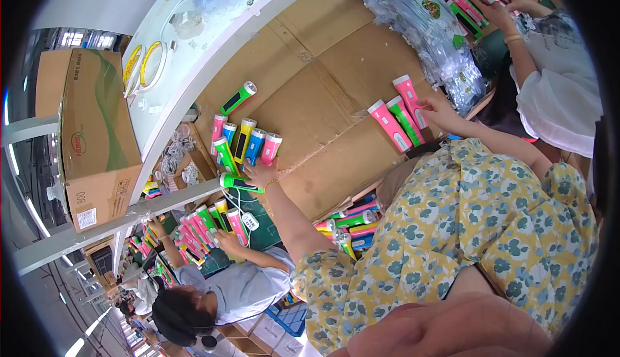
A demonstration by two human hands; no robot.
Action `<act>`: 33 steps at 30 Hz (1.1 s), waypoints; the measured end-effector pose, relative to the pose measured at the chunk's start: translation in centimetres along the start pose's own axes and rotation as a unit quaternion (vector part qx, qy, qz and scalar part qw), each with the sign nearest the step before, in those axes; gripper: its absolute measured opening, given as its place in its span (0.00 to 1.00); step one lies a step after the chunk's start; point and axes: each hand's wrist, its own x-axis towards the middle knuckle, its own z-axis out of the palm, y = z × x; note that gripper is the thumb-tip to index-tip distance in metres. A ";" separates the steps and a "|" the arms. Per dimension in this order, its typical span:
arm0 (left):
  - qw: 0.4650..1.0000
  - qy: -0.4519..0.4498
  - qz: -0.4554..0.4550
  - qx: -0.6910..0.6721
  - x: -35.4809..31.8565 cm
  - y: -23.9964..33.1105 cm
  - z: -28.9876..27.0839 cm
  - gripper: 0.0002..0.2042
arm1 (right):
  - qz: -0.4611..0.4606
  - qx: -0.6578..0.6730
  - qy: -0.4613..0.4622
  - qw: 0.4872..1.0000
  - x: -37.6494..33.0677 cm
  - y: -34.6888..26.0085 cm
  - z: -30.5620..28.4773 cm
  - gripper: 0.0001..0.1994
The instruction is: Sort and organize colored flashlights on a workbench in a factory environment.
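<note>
My left hand [261, 175] grips a green flashlight [234, 182] that lies at the edge of the cardboard-covered table [323, 86]. Just beyond it stand several flashlights [244, 141] in pink, green, yellow and blue. A lone green flashlight [237, 98] lies further off. My right hand [440, 109] closes on the lower end of a pink flashlight [409, 97], which lies beside a green one [403, 119] and another pink one [387, 125].
A heap of clear plastic bags [426, 28] lies at the table's far side. A person in white [555, 79] handles flashlights at upper right. Another person in light blue [239, 286] sorts flashlights [206, 224] at lower left. A cardboard box [97, 137] sits on the left rack.
</note>
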 end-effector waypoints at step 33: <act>0.765 -0.081 0.236 -0.594 -22.6 20.5 -13.1 0.22 | -0.116 0.227 -0.107 0.961 0.7 -11.6 4.2 0.23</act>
